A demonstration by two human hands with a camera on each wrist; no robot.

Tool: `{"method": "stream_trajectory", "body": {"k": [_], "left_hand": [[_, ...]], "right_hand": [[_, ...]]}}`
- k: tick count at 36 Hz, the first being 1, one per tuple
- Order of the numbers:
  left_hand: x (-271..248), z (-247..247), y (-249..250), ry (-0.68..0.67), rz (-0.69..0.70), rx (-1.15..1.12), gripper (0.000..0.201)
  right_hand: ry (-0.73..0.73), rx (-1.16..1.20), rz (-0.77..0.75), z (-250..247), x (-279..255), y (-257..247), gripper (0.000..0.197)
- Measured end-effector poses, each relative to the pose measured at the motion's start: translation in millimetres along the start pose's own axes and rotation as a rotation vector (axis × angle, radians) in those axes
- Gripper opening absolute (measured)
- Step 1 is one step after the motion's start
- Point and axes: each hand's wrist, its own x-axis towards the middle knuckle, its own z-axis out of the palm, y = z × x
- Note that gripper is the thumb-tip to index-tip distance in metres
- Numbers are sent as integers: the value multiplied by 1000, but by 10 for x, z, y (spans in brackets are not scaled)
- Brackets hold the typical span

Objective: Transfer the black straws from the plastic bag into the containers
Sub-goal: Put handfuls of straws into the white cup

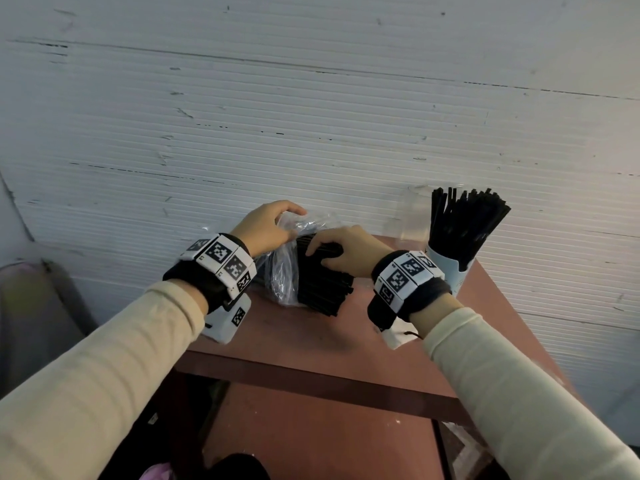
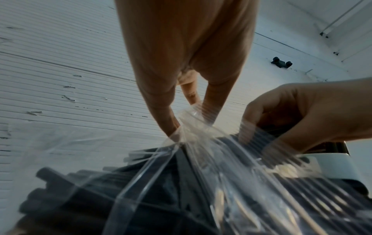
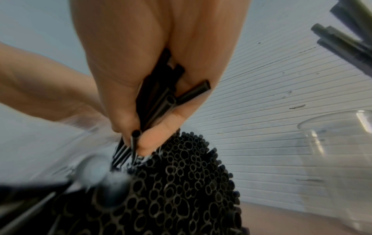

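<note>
A clear plastic bag [image 1: 282, 271] full of black straws [image 1: 322, 289] lies on the reddish table [image 1: 301, 341]. My left hand [image 1: 273, 225] pinches the bag's far end; the left wrist view shows its fingertips [image 2: 173, 127] gathering the plastic [image 2: 193, 120]. My right hand [image 1: 341, 252] grips a small bunch of straws [image 3: 159, 98] at the bag's open end, above the bundle's open tube ends [image 3: 181, 182]. A light blue cup [image 1: 448, 275] at the right holds many upright black straws [image 1: 464, 220]. A clear empty cup [image 1: 414, 216] stands behind it by the wall.
The white ribbed wall [image 1: 311, 116] rises right behind the table. The table's front edge [image 1: 311, 379] runs below my wrists, with a lower shelf under it. A grey shape [image 1: 34, 306] sits off the table at the left.
</note>
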Motion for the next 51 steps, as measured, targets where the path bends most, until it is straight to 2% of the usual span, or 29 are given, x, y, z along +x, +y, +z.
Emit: {"method": "stream_trajectory", "body": {"k": [5, 8, 12, 15, 18, 20, 22, 25, 27, 30, 32, 37, 41, 44, 47, 51], "left_hand": [[-29, 43, 3, 18, 24, 41, 36], [-31, 83, 16, 84, 60, 88, 37], [-80, 146, 143, 166, 247, 105, 44], [-103, 224, 314, 4, 388, 187, 46], [-39, 387, 427, -193, 395, 333, 53], [10, 498, 494, -270, 380, 425, 50], [30, 582, 547, -300, 359, 485, 43], [42, 706, 567, -271, 387, 513, 24], [49, 770, 572, -239, 393, 509, 28], [47, 786, 612, -202, 386, 448, 37], [47, 775, 661, -165, 373, 401, 36], [62, 783, 863, -60, 249, 188, 41], [79, 776, 1115, -7, 314, -13, 42], [92, 820, 1345, -40, 353, -175, 41], [61, 884, 1520, -147, 348, -369, 39], [-25, 1020, 1656, -288, 312, -602, 41]], "right_hand": [[26, 15, 27, -132, -79, 41, 30], [27, 80, 54, -220, -164, 91, 32], [16, 116, 80, -328, -313, 156, 33], [11, 120, 69, -384, -416, 202, 34], [17, 123, 69, -413, -503, 237, 34], [20, 129, 72, -427, -565, 242, 34], [20, 130, 68, -441, -623, 239, 34], [29, 111, 64, -482, -720, 223, 34], [38, 100, 65, -523, -797, 208, 33], [88, 102, 39, -615, -931, 202, 32], [163, 89, -4, -711, -1021, 197, 31], [540, 133, -48, -991, -1188, 110, 28], [772, 197, -124, -1164, -1203, -38, 34], [895, 181, -196, -1286, -1183, -130, 35], [996, 143, -271, -1368, -1138, -171, 37], [1029, 51, -310, -1408, -1070, -140, 32]]}}
